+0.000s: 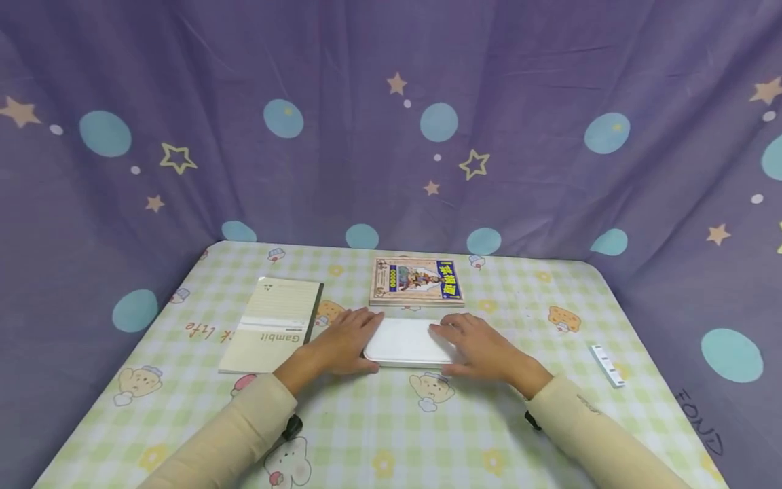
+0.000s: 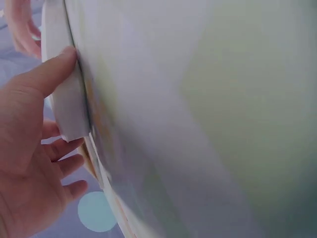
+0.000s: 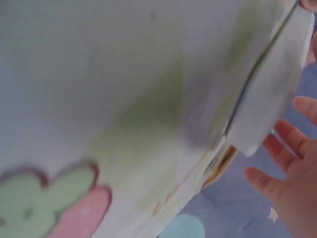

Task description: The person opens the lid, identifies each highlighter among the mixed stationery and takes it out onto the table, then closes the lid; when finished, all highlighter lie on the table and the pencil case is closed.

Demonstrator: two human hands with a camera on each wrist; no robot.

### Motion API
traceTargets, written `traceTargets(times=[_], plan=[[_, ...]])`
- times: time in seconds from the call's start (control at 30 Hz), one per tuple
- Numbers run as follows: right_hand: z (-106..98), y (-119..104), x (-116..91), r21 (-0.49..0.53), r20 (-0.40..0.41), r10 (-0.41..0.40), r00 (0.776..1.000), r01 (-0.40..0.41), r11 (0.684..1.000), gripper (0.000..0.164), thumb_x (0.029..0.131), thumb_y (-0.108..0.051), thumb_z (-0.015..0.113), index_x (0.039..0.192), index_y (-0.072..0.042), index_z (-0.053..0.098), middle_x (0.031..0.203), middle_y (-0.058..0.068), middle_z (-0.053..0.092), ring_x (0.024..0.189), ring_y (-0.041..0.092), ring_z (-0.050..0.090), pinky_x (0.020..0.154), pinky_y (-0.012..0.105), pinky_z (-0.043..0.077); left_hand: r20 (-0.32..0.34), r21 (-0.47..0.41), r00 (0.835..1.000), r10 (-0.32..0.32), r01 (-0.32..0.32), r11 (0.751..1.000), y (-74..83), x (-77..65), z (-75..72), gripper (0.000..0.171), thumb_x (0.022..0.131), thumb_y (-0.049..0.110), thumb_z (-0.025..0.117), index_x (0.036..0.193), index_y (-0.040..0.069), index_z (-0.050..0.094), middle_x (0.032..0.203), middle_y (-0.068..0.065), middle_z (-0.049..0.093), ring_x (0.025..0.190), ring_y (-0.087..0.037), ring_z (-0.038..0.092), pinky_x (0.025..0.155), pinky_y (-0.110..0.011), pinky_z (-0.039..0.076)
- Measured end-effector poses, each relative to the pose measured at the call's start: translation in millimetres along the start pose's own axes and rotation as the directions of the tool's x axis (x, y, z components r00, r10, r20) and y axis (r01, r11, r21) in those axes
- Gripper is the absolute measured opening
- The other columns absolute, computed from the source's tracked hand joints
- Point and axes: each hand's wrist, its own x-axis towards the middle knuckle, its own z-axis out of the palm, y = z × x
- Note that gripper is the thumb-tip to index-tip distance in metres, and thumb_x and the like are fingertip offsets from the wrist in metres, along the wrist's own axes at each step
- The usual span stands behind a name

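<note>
A flat white box point(image 1: 408, 339) with rounded corners lies on the tablecloth between both hands. My left hand point(image 1: 348, 341) holds its left end. In the left wrist view the thumb point(image 2: 62, 62) presses on the near side wall, and the other fingers reach round behind the end. My right hand point(image 1: 482, 348) is at the right end, its index finger overlapping the top face in the head view. The right wrist view shows the right fingers point(image 3: 285, 151) spread and fairly straight, close beside the box point(image 3: 270, 84). Both wrists wear dark straps.
Behind the box lies a colourful illustrated book point(image 1: 418, 282). A cream notebook point(image 1: 269, 326) marked "Gambit" lies to the left, and a small white strip-shaped object point(image 1: 607, 367) to the right. A purple curtain point(image 1: 366, 170) hangs round the table's back and sides.
</note>
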Motion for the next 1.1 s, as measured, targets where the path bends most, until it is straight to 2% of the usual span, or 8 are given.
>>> traceTargets(times=[0.23,0.53,0.8,0.9,1.1], plan=[[4.5,-3.2,2.2,-0.108,0.011,0.024,1.0,-0.022,0.994,0.078,0.084,-0.052,0.077,0.15,-0.02,0.051,0.143,0.014,0.055,0.128,0.034,0.054,0.107,0.053,0.047,-0.054,-0.018,0.998,0.012,-0.013,1.0,-0.5,5.7,2.0,0.099,0.083,0.052,0.078,0.156,0.002,0.034,0.151,-0.019,0.048,0.141,-0.037,0.046,0.12,-0.058,0.032],[5.5,-4.6,2.7,-0.14,0.017,0.042,0.999,-0.039,0.989,0.077,0.085,-0.055,0.075,0.152,-0.024,0.049,0.145,0.015,0.056,0.127,0.038,0.054,0.108,0.055,0.044,-0.089,-0.031,0.996,0.015,-0.018,0.999,-4.2,5.7,5.8,0.099,0.079,0.053,0.081,0.154,0.005,0.039,0.148,-0.015,0.051,0.14,-0.033,0.047,0.117,-0.056,0.035],[9.1,-5.6,2.5,-0.134,0.038,0.064,0.997,-0.059,0.989,0.079,0.085,-0.053,0.076,0.153,-0.028,0.047,0.146,0.015,0.055,0.126,0.039,0.054,0.103,0.057,0.047,-0.072,-0.025,0.997,0.02,-0.022,0.999,-3.3,5.2,5.1,0.098,0.078,0.053,0.081,0.153,0.004,0.04,0.146,-0.015,0.052,0.137,-0.034,0.05,0.116,-0.056,0.036],[9.8,-6.0,3.2,-0.147,0.031,0.067,0.997,-0.061,0.987,0.079,0.084,-0.053,0.077,0.152,-0.028,0.047,0.144,0.016,0.057,0.124,0.04,0.055,0.099,0.057,0.049,-0.071,0.009,0.997,0.024,-0.023,1.0,-2.6,6.3,3.9,0.097,0.078,0.054,0.08,0.151,0.004,0.041,0.145,-0.016,0.053,0.134,-0.034,0.052,0.115,-0.055,0.038],[6.6,-6.9,7.2,-0.204,-0.015,0.015,1.0,-0.018,0.979,0.076,0.08,-0.05,0.08,0.146,-0.024,0.053,0.133,0.014,0.061,0.114,0.036,0.059,0.094,0.052,0.051,-0.099,0.167,0.995,0.017,0.0,0.986,-0.7,10.6,3.0,0.097,0.076,0.064,0.076,0.148,0.005,0.047,0.141,-0.013,0.059,0.131,-0.029,0.056,0.113,-0.055,0.041]])
